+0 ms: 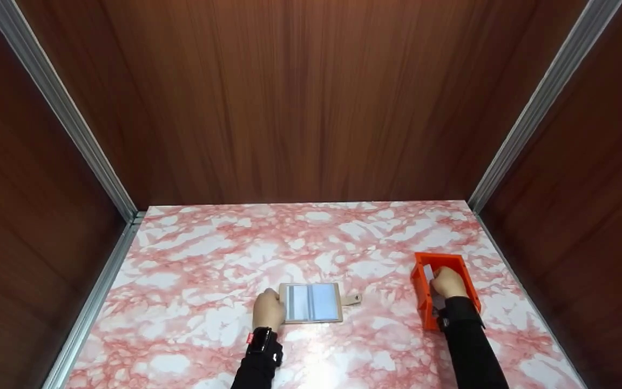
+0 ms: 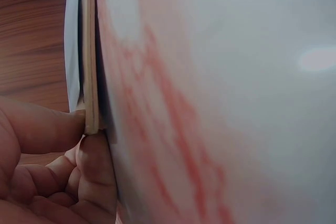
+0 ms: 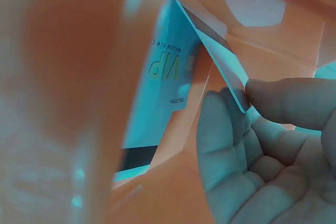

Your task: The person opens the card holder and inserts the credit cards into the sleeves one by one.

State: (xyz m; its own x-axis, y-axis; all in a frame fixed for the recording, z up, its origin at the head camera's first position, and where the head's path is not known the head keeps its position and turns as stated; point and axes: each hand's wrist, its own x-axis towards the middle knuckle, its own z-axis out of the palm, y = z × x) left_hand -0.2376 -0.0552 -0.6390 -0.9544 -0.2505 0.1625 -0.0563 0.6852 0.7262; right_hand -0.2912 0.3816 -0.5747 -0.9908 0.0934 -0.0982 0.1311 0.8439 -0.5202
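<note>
- Fingertips [image 3: 278, 98] of right hand [image 1: 447, 282] pinch a thin card [image 3: 218, 59] by its edge, inside orange bin [image 1: 420, 292].
- Card likely light, stiff, slick; edge pinch suits it.
- Left hand [image 1: 268, 309] pinches card holder [image 1: 311, 302] at its left edge, flat on marble table [image 1: 192, 281].
- Print on second card [image 3: 160, 85]: "VIP" legible, mirrored; the rest too blurred.

Both arms wear long black sleeves reaching down to the wrists. The left hand [image 1: 268, 308] is bare, and its wrist carries a black band or strap with a small red tab at the outer edge — white markings show just below it on the cuff. The right hand [image 1: 447, 282] is bare too — a black strap circles that wrist, a dark buckle-like piece at its inner side
</note>
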